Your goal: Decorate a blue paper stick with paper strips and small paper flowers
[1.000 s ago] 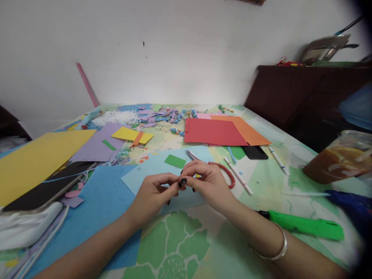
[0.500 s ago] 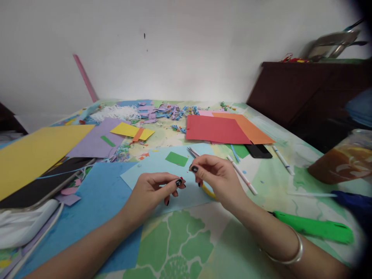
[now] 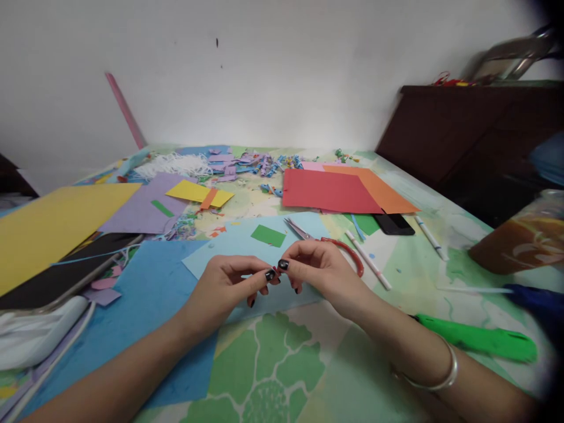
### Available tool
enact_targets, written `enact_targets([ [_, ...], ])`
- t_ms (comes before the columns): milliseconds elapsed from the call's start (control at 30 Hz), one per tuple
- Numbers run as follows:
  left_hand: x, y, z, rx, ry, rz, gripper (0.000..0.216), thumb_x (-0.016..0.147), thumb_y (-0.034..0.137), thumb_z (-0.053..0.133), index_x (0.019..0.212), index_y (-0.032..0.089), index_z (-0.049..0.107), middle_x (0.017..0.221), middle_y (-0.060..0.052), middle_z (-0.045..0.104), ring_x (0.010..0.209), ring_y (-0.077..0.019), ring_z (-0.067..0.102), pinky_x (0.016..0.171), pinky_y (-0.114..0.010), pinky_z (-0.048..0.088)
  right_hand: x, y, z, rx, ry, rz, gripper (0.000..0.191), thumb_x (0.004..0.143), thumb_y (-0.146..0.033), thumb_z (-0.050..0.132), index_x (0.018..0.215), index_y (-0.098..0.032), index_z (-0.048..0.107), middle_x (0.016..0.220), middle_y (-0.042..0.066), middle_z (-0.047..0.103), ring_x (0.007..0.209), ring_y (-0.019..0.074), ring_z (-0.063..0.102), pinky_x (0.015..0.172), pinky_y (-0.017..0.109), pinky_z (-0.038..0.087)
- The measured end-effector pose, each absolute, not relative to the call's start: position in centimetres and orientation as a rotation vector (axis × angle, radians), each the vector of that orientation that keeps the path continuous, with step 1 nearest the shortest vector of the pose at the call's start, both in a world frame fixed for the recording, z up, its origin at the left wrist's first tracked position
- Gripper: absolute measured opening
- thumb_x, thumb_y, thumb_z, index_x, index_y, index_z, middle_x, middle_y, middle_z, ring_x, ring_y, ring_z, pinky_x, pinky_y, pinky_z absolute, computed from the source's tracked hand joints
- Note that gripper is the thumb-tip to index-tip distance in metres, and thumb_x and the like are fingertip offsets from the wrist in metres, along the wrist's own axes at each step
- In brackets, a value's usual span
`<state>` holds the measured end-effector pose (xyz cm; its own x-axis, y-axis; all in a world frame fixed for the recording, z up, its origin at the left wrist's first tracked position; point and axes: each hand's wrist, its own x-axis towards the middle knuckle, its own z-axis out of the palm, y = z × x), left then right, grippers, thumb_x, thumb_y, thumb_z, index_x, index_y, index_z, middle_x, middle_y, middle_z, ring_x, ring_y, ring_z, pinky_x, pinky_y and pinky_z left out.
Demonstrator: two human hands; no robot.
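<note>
My left hand (image 3: 229, 285) and my right hand (image 3: 317, 273) meet over a light blue paper sheet (image 3: 229, 247), fingertips pinched together on a tiny red paper bit (image 3: 275, 272). Both hands are closed in a pinch. Red-handled scissors (image 3: 335, 244) lie just behind my right hand, blades pointing to the far left. A small green paper rectangle (image 3: 268, 235) rests on the light blue sheet behind my hands.
A red sheet (image 3: 328, 192) and orange sheet (image 3: 379, 194) lie at the back right, yellow sheet (image 3: 48, 226) and purple sheet (image 3: 145, 205) at the left. White pens (image 3: 368, 260), a black phone (image 3: 394, 224), a green tool (image 3: 476, 339), a jar (image 3: 515, 235) and paper scraps (image 3: 247, 165) are scattered around.
My hands drew apart half a second ago, the right one lifting away; now they have come back together, fingertips pinching the small bit again. The scissors show again behind my right hand.
</note>
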<state>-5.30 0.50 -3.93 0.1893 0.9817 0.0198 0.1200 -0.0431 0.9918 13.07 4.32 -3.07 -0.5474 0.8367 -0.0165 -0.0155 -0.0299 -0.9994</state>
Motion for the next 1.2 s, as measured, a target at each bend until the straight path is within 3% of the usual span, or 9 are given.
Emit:
enact_targets([
  [333,-5.24,0.49,-4.05,1.402,1.156,1.019,0.014,0.076,0.027,0.065,0.075,0.017,0.075,0.06,0.0,0.064,0.049,-0.0081,0.049,0.044,-0.017,0.041,12.66,3.97,-3.03,-0.898,-1.584,1.667,0.012,0.074,-0.026,0.064,0.071,-0.016,0.06,0.058,-0.004,0.055,0.05,0.0064,0.048,0.05,0.021,0.041],
  [667,-4.78,0.24,-3.32,1.531,1.325,1.064,0.015,0.073,0.027,0.065,0.065,0.017,0.073,0.058,0.0,0.063,0.047,-0.0084,0.047,0.044,-0.019,0.039,12.67,3.76,-3.54,-1.031,-1.774,1.384,0.007,0.073,-0.023,0.061,0.075,-0.017,0.063,0.064,0.0,0.06,0.055,0.0101,0.054,0.051,0.024,0.044],
  [967,-5.06,0.34,-3.63,1.454,1.203,1.024,0.017,0.078,0.03,0.064,0.071,0.016,0.072,0.06,0.0,0.061,0.049,-0.0082,0.049,0.045,-0.018,0.04,12.74,4.04,-3.51,-0.918,-1.558,1.685,0.009,0.074,-0.024,0.064,0.078,-0.016,0.061,0.061,-0.003,0.057,0.051,0.0079,0.052,0.051,0.023,0.043],
  [1200,-5.23,0.44,-4.14,1.348,1.102,0.989,0.019,0.081,0.032,0.063,0.073,0.016,0.071,0.056,0.001,0.058,0.05,-0.0084,0.049,0.046,-0.018,0.042,13.04,4.34,-3.97,-0.788,-1.427,1.845,0.023,0.071,-0.033,0.074,0.079,-0.016,0.061,0.067,-0.002,0.059,0.051,0.0064,0.05,0.05,0.022,0.041],
])
